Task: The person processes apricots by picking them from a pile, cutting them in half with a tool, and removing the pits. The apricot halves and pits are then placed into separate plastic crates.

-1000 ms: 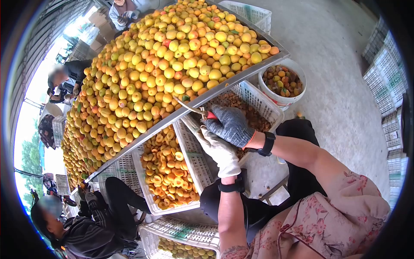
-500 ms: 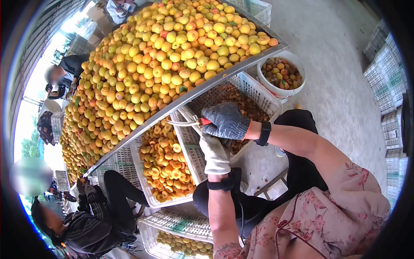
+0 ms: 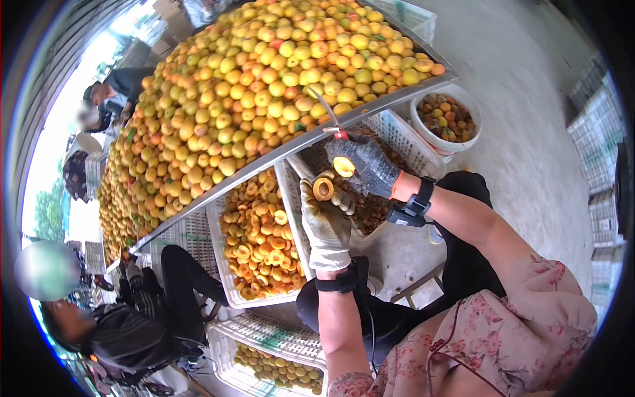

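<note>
Below the near edge of the worktop (image 3: 264,161), the left hand (image 3: 324,223) is palm up, fingers part-curled round a hollowed half (image 3: 323,189), its forearm rising nearly straight, close to the crate of halves (image 3: 272,302), a position that probably keeps reaches short. By the same edge, the right hand (image 3: 370,165) comes in from the right with knuckles up, its fingers closed on the knife (image 3: 340,135), blade tilted up over the worktop, seemingly out of the other hand's way, with another half (image 3: 343,167) held against the glove.
</note>
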A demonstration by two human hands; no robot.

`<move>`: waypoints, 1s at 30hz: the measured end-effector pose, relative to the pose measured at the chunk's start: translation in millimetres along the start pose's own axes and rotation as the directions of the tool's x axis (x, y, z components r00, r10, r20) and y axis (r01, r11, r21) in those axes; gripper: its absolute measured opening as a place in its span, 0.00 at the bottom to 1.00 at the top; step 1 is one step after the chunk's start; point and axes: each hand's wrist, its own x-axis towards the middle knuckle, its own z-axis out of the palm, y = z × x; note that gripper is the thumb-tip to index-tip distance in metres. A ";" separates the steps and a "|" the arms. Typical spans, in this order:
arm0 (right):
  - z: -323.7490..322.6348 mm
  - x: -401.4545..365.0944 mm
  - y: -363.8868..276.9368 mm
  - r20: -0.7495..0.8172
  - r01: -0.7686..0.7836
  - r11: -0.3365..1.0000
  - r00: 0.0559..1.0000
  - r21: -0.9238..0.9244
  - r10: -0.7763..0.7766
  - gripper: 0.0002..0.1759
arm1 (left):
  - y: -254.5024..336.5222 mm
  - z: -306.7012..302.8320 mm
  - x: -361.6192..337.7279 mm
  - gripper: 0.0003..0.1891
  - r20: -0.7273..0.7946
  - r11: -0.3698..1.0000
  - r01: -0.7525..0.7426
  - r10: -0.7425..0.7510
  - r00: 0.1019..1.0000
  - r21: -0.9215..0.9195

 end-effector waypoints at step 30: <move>60.7 3.4 10.2 0.044 0.182 0.974 0.981 0.133 -0.189 0.04 | 4.1 6.5 -1.6 0.20 -0.260 1.000 -0.028 0.026 0.965 -0.005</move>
